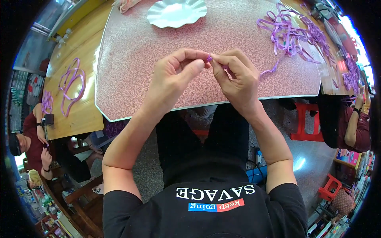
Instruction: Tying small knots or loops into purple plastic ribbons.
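Above the near half of the pink speckled table (pixel 135 79), my two hands meet at the fingertips. Between them shows a small bit of purple ribbon (pixel 209 58). My left hand (pixel 176 71) pinches it from the left, thumb and forefinger close together. My right hand (pixel 237 74) grips it from the other side, fingers curled. A strand of the ribbon (pixel 270 71) comes out beyond my right hand and runs toward a loose purple ribbon heap (pixel 283 33) at the right. How the ribbon is folded at my fingertips is too small to tell.
A white scalloped plate (pixel 176 14) stands at the far side. On the wooden table (pixel 75 107) to the left lie looped purple ribbons (pixel 73 85). One person (pixel 33 131) sits at the left, another (pixel 353 127) at the right. A red stool (pixel 307 123) stands under the right edge.
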A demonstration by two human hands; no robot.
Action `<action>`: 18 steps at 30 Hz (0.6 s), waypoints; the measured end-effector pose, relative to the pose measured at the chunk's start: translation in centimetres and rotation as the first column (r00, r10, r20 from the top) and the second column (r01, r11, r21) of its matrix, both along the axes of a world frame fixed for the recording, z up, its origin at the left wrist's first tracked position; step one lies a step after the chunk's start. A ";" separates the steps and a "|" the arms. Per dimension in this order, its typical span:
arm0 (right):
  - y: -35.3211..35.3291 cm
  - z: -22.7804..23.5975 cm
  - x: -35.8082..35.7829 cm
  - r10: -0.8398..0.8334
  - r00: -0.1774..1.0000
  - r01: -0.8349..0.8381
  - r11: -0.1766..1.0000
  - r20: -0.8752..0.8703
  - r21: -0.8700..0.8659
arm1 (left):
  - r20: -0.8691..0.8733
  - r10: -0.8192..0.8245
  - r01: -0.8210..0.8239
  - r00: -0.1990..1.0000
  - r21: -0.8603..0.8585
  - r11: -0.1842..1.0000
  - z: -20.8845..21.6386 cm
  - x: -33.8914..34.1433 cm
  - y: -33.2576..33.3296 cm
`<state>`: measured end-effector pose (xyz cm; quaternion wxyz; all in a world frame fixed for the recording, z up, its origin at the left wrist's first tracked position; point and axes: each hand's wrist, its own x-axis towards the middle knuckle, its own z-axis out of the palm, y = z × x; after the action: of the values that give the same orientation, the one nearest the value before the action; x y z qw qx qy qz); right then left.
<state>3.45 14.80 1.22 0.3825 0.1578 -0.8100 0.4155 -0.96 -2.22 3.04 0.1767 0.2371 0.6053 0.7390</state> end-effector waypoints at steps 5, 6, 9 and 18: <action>-0.5 0.1 0.2 -0.033 0.999 0.033 0.999 0.001 0.001 | -0.270 0.176 -0.204 0.947 -0.079 0.976 -0.5 0.4 1.0; -0.6 0.2 0.3 -0.038 0.999 0.038 0.999 0.004 0.007 | -0.271 0.177 -0.205 0.946 -0.079 0.976 -0.9 0.2 1.0; -0.7 0.4 0.2 -0.033 0.999 0.033 0.999 0.015 0.009 | -0.493 0.229 -0.307 0.839 -0.083 0.948 -1.5 -0.3 1.1; -0.4 1.0 0.5 0.016 0.989 -0.007 0.998 0.149 -0.059 | -0.280 0.177 -0.243 0.944 -0.220 0.945 -1.1 -0.1 1.0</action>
<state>3.94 14.40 2.26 0.3228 0.1199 -0.8231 0.4517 -1.09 -1.20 1.99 0.0453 0.2400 0.7338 0.6340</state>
